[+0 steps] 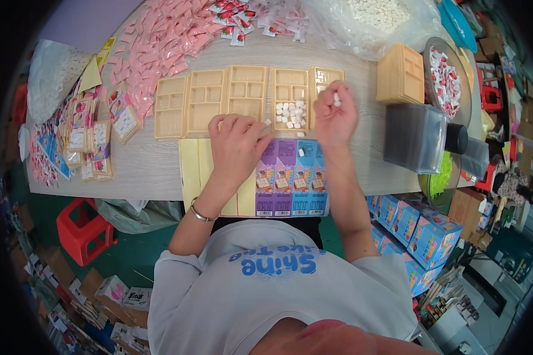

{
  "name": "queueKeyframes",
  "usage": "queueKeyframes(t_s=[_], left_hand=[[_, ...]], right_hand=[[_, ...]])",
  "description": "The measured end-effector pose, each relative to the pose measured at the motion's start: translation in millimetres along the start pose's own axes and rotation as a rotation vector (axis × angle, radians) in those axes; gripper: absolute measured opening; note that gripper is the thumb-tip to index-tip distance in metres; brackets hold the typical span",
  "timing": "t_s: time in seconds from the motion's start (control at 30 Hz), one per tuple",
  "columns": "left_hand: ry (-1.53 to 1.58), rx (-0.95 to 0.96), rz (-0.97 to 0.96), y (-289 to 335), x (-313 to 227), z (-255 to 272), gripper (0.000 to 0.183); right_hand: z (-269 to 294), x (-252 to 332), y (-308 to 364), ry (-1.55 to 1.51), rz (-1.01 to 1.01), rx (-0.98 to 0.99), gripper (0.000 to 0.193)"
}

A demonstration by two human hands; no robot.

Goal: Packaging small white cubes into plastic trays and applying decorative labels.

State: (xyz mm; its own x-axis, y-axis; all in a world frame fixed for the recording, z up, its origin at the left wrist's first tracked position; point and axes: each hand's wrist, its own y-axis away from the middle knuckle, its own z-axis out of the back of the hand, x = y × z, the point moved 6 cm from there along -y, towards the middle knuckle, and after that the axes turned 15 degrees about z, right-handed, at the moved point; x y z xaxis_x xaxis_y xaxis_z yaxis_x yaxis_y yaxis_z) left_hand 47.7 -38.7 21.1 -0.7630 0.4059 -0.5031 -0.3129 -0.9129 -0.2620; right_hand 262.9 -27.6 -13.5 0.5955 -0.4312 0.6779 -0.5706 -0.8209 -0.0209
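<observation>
The table [142, 171] is lit brightly and fairly evenly, with a cool cast. Small highlights are thrown back by the bag [337, 29] and the clear boxes [413, 139]. Only soft, faint shadows are cast around the trays [206, 119]. Straight edges are bowed by the lens, the corners are lost in black, and the cartons [114, 290] near the rim are rendered dimmer, skewed and soft.

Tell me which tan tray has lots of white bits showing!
The fourth tray from the left, beside the right hand; white bits crowd its near end. The other four show no such pile.
</observation>
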Motion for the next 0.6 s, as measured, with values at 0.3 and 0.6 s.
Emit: queueKeyframes(t_s=[0.3,0.6], left_hand=[[-0.061,0.014,0.078,-9,2,-6,0.021],[0.011,-0.018,0.043,-15,-13,-2,0.015]], right_hand=[[0,16,9,1.146,0.225,0.542,0.012],[-19,30,16,1.419,0.330,0.670,0.016]])
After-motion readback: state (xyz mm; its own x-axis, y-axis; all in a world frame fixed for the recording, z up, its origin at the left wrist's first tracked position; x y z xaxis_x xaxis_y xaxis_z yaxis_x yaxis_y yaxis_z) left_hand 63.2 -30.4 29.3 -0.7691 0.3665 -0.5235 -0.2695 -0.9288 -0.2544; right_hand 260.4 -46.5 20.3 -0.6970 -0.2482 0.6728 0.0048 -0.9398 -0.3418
